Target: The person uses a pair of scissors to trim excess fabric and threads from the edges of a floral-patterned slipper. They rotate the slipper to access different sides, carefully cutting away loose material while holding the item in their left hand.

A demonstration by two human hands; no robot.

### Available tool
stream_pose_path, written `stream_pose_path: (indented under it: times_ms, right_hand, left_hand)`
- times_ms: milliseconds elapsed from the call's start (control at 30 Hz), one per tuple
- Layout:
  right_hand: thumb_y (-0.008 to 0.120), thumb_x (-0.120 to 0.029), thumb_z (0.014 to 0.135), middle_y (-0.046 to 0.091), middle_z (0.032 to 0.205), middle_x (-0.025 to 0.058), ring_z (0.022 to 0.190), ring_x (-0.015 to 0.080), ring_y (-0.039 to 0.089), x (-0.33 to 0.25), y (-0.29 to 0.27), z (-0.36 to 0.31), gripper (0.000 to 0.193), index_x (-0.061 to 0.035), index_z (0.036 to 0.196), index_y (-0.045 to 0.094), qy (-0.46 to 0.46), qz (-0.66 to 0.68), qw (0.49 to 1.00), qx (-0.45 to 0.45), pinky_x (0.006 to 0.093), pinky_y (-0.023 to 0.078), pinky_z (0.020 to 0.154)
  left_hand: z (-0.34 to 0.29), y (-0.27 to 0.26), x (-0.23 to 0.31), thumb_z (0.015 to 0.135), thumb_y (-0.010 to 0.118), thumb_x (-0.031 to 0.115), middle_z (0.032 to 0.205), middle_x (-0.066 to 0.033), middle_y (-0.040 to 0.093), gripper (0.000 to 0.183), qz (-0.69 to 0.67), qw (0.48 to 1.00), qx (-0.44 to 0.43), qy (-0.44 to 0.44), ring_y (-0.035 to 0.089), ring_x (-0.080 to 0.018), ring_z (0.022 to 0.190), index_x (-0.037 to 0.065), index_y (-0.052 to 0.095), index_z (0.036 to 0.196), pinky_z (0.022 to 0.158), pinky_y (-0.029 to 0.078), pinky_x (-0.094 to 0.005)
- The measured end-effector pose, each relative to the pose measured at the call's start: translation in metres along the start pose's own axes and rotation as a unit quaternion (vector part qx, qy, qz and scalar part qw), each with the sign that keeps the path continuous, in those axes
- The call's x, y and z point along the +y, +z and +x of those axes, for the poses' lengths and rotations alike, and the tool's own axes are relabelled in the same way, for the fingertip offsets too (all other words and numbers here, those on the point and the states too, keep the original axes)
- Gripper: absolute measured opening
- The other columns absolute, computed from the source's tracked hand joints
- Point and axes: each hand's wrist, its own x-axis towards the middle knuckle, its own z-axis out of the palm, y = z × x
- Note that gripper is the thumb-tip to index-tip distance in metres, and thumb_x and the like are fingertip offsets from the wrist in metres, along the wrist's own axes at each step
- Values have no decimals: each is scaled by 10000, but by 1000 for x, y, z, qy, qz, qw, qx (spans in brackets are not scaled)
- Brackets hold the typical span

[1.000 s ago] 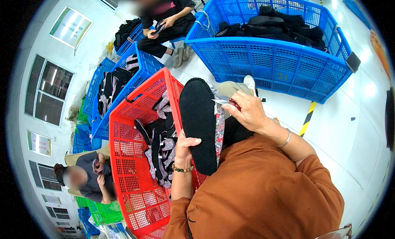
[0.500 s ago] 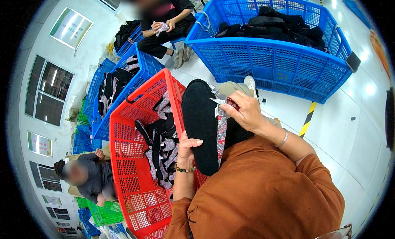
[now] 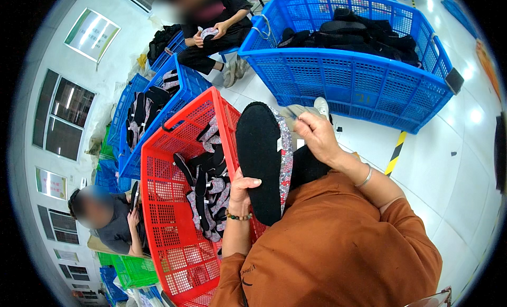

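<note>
My left hand (image 3: 244, 188) grips a slipper (image 3: 259, 159) near its lower end, thumb across the black sole. The sole faces up, and a floral grey-and-red fabric edge with a small white tag shows along its right side. Just right of the slipper's upper part, my right hand (image 3: 318, 137) is closed around small pointed snips (image 3: 297, 114), whose blades are blurred. The snips stand apart from the slipper. Beside my left arm, a red crate (image 3: 182, 243) holds several floral and black slippers (image 3: 208, 185).
A large blue crate (image 3: 348, 85) with black slippers stands ahead to the right. Smaller blue crates (image 3: 185, 90) with slippers lie beyond the red crate. One person (image 3: 222, 27) sits ahead holding a floral slipper; another person (image 3: 113, 222) sits left. Black-and-yellow tape (image 3: 395, 155) marks the floor.
My right hand has moved slightly up and right, taking the snips away from the slipper's edge. The slipper stays nearly still. The person at left has raised a dark slipper.
</note>
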Motion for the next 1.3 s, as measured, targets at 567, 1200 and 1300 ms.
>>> stream_pose_path:
  times_ms: [567,1200,1300]
  right_hand:
    - [616,-115,858,509,695,-50,618,30,415,47,-40,16,132,-5,802,570,107,40,993,-2,199,340,532]
    - [653,-390,797,590,662,176,603,253,571,50,-48,4,420,28,810,622,125,-184,893,-391,350,435,555]
    - [720,-423,720,517,605,172,559,282,503,63,-58,2,470,25,763,583,79,-212,859,-459,372,394,531]
  left_hand:
    - [29,-78,119,756,623,249,865,-36,632,246,485,868,-14,105,575,-102,761,48,664,891,734,458,-271]
    - [34,-71,-12,749,685,393,999,-205,610,564,669,732,-126,33,603,-314,908,-32,553,1095,785,475,-366]
    - [35,-70,-13,699,709,420,1002,-256,588,630,689,706,-157,-42,585,-367,941,-39,545,1097,791,463,-397]
